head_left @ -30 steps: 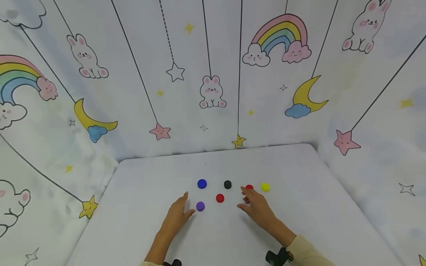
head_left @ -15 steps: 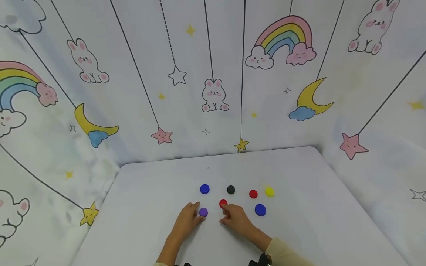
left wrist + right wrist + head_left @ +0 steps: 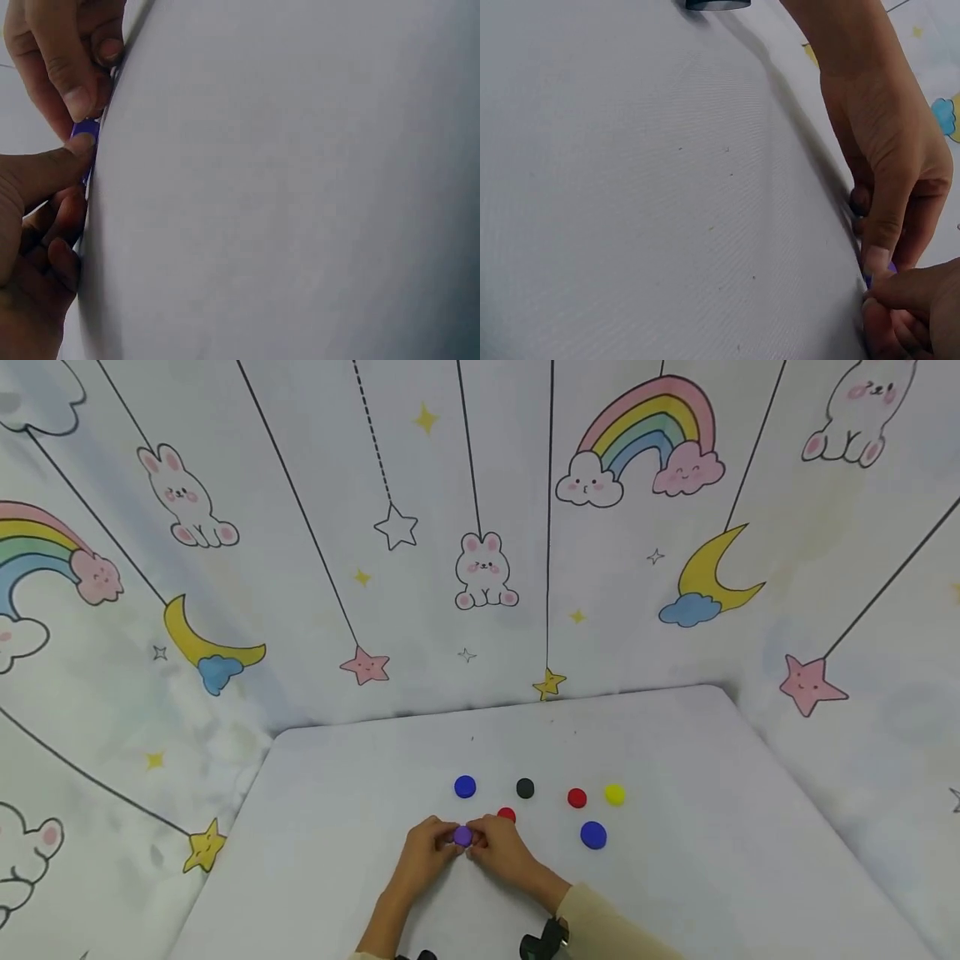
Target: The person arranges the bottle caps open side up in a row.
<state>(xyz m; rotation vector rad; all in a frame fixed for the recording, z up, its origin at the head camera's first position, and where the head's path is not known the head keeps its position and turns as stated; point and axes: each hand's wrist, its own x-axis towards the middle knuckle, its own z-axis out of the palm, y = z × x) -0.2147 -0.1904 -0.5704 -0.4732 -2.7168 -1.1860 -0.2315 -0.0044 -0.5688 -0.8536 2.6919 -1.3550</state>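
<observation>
Left hand [image 3: 423, 857] and right hand [image 3: 506, 853]: fingers pinching purple disc [image 3: 462, 836]; red disc [image 3: 507, 814] on counter [image 3: 337, 785], partly behind right hand; any disc lettering too small to tell.

White tabletop [image 3: 720, 785], far corners rounded. Discs lying flat on it, well spread. Far row, left to right: blue disc [image 3: 465, 787], black disc [image 3: 525, 788], red disc [image 3: 577, 797], yellow disc [image 3: 615, 795]; last two near, not touching. Second red disc [image 3: 507, 814] nearer than black, partly hidden. Second blue disc [image 3: 593, 836] nearer than red and yellow. Few dark specks [image 3: 575, 732] towards far edge.
</observation>
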